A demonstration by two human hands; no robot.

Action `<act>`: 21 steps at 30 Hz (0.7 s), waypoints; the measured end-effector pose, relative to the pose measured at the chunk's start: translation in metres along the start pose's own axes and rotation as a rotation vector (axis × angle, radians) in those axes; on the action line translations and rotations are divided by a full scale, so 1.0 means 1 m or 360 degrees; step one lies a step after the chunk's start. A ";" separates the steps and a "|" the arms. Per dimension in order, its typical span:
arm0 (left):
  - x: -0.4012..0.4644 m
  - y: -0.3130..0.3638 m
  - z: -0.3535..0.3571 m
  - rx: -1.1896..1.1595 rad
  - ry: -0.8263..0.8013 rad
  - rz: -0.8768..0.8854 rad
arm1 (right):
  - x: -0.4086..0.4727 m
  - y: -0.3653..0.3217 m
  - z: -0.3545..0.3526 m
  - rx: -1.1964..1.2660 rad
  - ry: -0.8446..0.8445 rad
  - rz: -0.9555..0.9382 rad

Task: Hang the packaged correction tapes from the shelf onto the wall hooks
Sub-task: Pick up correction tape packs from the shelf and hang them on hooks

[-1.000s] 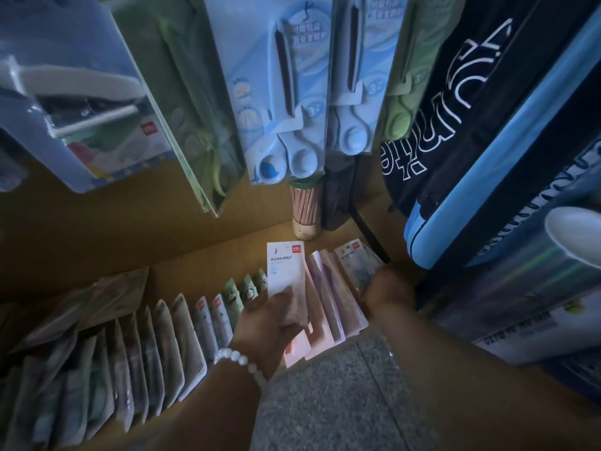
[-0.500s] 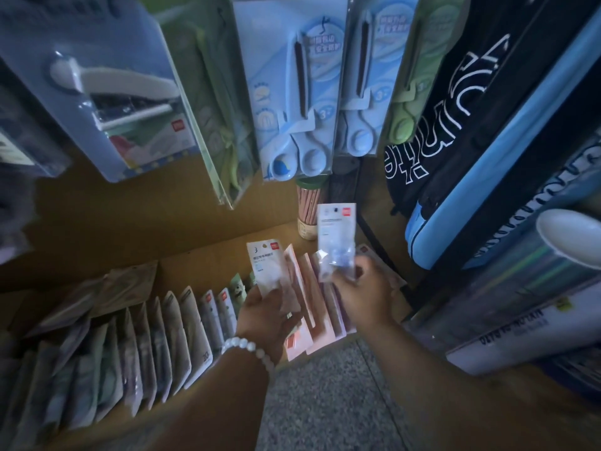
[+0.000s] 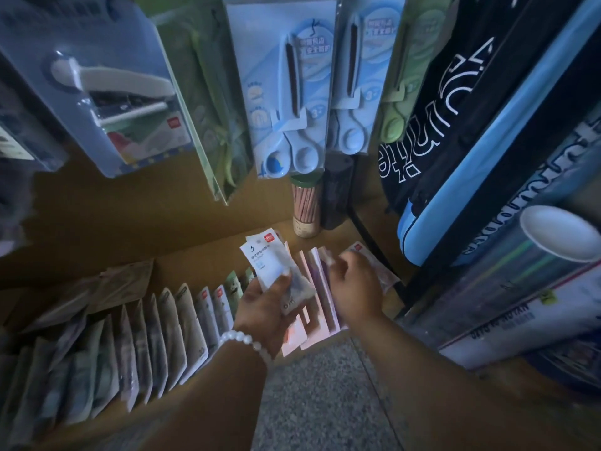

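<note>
While a black and blue bag (image 3: 471,131) fills the far right of the scene, a wooden shelf (image 3: 130,222) runs from the left edge to the bag's foot. Above the shelf hang blister packs: a stapler pack (image 3: 107,92) at the far left, then blue scissors packs (image 3: 289,92) toward the middle. A silvery roll (image 3: 533,252) with a white end juts in at the right, near the camera. Along the shelf's near edge a row of flat packets (image 3: 136,346) stands overlapping, running from the near left toward the middle, with pink packets (image 3: 312,288) lying at its right end. A jar of pencils (image 3: 305,206) stands far back on the shelf, under the scissors. The left hand (image 3: 266,307), a white bead bracelet (image 3: 247,341) at its wrist, pinches a small bunch of packaged correction tapes (image 3: 270,262) between thumb and fingers, held just above the pink packets. The right hand (image 3: 354,288) hovers just right of that bunch, over the pink packets, fingers curled; motion blur hides whether it grips anything.
</note>
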State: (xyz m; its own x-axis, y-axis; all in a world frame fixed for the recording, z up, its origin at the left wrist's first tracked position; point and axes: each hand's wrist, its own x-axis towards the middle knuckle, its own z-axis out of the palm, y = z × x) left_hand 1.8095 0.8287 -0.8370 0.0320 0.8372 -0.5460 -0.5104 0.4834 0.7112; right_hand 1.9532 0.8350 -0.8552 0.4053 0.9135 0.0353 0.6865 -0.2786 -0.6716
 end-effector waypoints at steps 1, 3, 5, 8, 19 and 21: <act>0.001 -0.001 -0.001 0.0018 0.0006 0.0014 | 0.012 0.011 -0.001 -0.0108 0.0003 0.0030; 0.003 -0.004 -0.002 0.0020 -0.0003 0.0012 | 0.034 0.033 -0.003 -0.0313 -0.0084 0.0128; 0.005 -0.007 -0.001 0.0034 -0.0030 0.0017 | 0.051 0.051 -0.002 -0.0565 -0.0201 0.0220; 0.008 -0.010 0.001 0.0040 -0.0059 0.0000 | 0.062 0.065 0.005 -0.0753 -0.0389 0.0313; 0.016 -0.009 -0.007 0.0111 -0.0029 -0.0019 | 0.048 0.066 0.011 -0.1206 -0.0242 0.0039; 0.013 -0.006 -0.009 0.0135 0.0011 -0.0016 | 0.038 0.051 0.006 -0.1175 -0.0242 -0.0078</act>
State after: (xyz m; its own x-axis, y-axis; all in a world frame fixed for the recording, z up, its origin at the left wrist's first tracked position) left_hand 1.8048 0.8349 -0.8525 0.0305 0.8304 -0.5563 -0.4352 0.5121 0.7405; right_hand 2.0004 0.8575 -0.8924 0.3128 0.9459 -0.0861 0.9494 -0.3139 0.0002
